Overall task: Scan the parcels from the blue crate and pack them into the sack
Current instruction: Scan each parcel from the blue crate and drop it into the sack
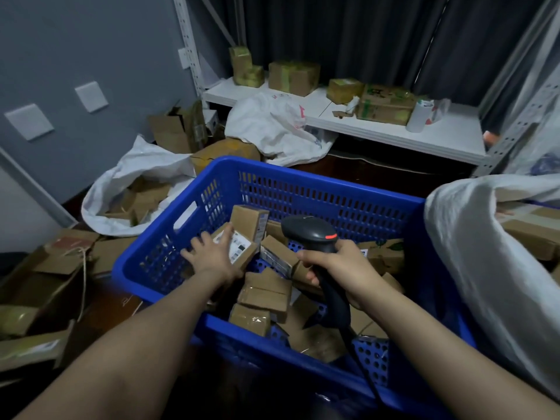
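A blue plastic crate (303, 183) in front of me holds several small brown cardboard parcels. Reaching into its left side, my left hand (212, 256) lies with spread fingers on a parcel with a white label (242, 248). My right hand (339, 268) grips the handle of a black barcode scanner (312, 231), its head over the crate's middle and its cable trailing down toward me. One white woven sack (472, 237) with parcels inside stands open at the right. A second white sack (136, 174) with boxes lies open on the floor at the left.
Loose cardboard boxes (54, 268) cover the floor at the left. Behind the crate, a white shelf (394, 131) carries taped boxes, a roll and plastic bags. Another white bag (272, 128) hangs off the shelf front. A grey wall is at the left, dark curtains behind.
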